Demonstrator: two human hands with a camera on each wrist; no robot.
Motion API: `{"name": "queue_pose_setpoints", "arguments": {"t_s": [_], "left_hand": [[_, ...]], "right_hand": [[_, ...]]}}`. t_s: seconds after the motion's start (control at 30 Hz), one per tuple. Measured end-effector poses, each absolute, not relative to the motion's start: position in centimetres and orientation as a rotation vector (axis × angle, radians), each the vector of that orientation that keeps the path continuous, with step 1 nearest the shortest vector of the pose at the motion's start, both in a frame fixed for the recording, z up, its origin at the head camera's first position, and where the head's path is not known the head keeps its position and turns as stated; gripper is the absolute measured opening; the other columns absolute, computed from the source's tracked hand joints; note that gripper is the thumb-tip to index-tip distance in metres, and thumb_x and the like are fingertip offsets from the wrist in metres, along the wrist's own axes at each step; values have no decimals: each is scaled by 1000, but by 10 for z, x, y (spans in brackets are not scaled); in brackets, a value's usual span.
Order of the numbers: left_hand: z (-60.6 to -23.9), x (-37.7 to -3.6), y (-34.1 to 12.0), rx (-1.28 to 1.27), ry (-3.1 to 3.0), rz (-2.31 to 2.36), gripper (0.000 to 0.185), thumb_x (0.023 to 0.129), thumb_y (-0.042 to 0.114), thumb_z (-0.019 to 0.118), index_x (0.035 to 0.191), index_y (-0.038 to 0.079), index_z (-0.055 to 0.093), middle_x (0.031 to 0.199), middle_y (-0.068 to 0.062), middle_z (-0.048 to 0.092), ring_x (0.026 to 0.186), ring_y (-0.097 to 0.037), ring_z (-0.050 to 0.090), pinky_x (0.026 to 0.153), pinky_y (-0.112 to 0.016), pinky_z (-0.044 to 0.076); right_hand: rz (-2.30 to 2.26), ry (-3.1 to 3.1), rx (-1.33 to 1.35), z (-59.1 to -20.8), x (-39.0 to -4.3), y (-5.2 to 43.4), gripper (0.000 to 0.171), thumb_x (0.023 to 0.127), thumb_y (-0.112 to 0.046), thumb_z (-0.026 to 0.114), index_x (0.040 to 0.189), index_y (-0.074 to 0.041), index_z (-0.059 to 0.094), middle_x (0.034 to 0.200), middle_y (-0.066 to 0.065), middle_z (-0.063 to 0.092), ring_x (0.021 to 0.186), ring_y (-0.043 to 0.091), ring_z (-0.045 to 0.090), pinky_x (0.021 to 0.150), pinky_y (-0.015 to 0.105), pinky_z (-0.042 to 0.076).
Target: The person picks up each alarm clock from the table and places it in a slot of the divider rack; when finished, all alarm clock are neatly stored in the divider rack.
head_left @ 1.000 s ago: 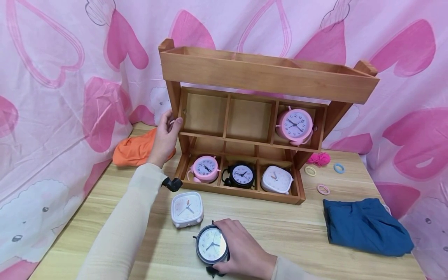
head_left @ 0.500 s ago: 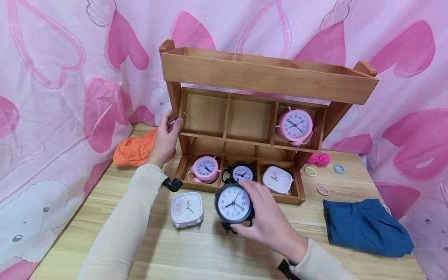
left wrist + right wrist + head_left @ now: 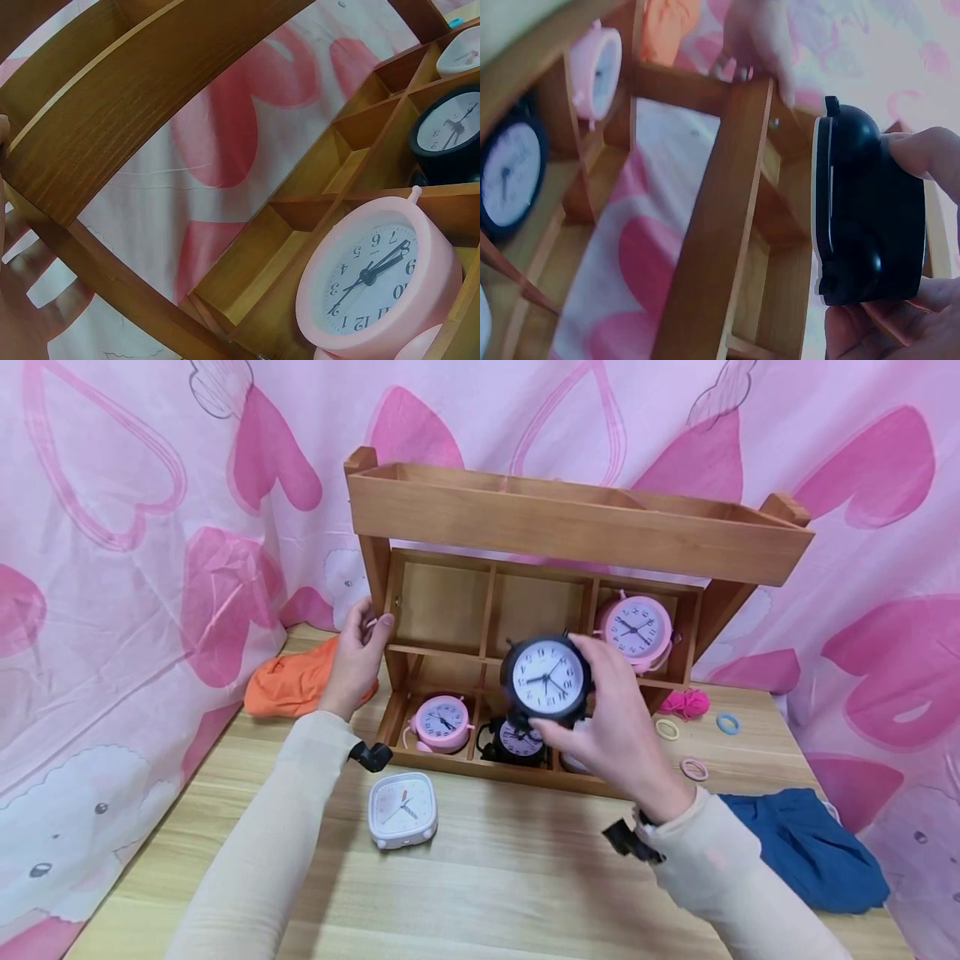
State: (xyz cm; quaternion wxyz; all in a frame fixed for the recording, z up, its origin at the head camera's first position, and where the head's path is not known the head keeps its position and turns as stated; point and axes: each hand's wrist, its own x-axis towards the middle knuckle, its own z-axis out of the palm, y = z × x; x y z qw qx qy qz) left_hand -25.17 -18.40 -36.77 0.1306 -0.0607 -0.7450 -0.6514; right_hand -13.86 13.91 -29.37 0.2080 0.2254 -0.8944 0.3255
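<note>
Your right hand (image 3: 611,718) grips the black clock (image 3: 547,681) from behind, fingers and thumb curled round its case, and holds it in the air at the centre of the frame, face toward you, in front of the shelf's (image 3: 577,522) middle row and just above the lower row. In the right wrist view the same clock (image 3: 862,217) shows side-on at the right edge, with fingertips (image 3: 922,154) over its back. Directly below it, a second black clock (image 3: 517,742) sits in the lower middle compartment, partly covered by your hand. Left of that, a small pink clock (image 3: 440,723) stands in the lower left compartment; the left wrist view shows it close up (image 3: 375,289). A larger pink clock (image 3: 637,631) stands in the middle row's right compartment, just right of your fingers. Your left hand (image 3: 358,652) holds the shelf's left upright, left of centre, thumb in front and fingers wrapped behind it. A white square clock (image 3: 402,810) lies face up on the table (image 3: 487,893), below centre and left. An orange cloth (image 3: 288,681) lies behind your left wrist, a blue cloth (image 3: 810,856) at the lower right, and hair rings (image 3: 693,768) near the shelf's right foot.
</note>
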Motion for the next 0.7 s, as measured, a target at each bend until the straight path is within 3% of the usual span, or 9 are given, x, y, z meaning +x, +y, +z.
{"name": "queue_pose_setpoints", "arguments": {"t_s": [0.47,0.7], "left_hand": [[-359,-246,-182,-173,-2186,-1899,55,103,29,50,151,9,31,149,-15,44,138,-27,44,119,-39,34],[-343,-233,-178,-172,-2208,-1895,54,104,23,49,151,3,29,150,-19,42,139,-31,43,118,-42,34]], "right_hand": [[787,-2497,620,-272,-198,142,94,71,-25,88,147,-4,37,140,18,47,125,34,45,108,52,38],[726,-2531,654,-266,-215,145,98,74,-23,86,153,-12,30,148,16,39,133,34,41,117,52,31]]}}
